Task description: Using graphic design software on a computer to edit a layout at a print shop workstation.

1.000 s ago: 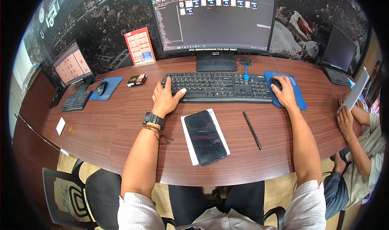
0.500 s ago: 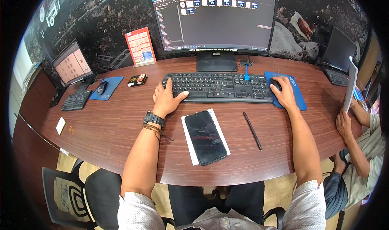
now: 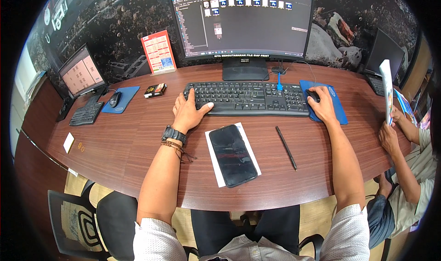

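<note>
My left hand (image 3: 189, 110) rests with spread fingers on the left end of a black keyboard (image 3: 245, 97), thumb on its lower edge. A dark watch (image 3: 173, 135) and beaded bracelets circle that wrist. My right hand (image 3: 323, 105) curls over a black computer mouse (image 3: 313, 95) on a blue mouse pad (image 3: 339, 105). Behind the keyboard stands a wide monitor (image 3: 257, 31), its dark screen showing a row of file icons and a small thumbnail at the pointer. Between my forearms lie a black smartphone (image 3: 233, 156) on white paper (image 3: 215, 169) and a black stylus-like pen (image 3: 286, 148).
At left are a second monitor (image 3: 82, 71), keyboard (image 3: 86, 114) and mouse (image 3: 115, 99). A small box (image 3: 155, 90) sits near a red-and-white desk calendar (image 3: 159, 53). At right, another person's hands (image 3: 389, 134) hold printed sheets (image 3: 387, 88). An office chair (image 3: 108, 224) stands lower left.
On the monitor, a small thumbnail has appeared below the icons and the highlight has left the top row. The other person's sheets have tilted leftward. My hands look unmoved.
</note>
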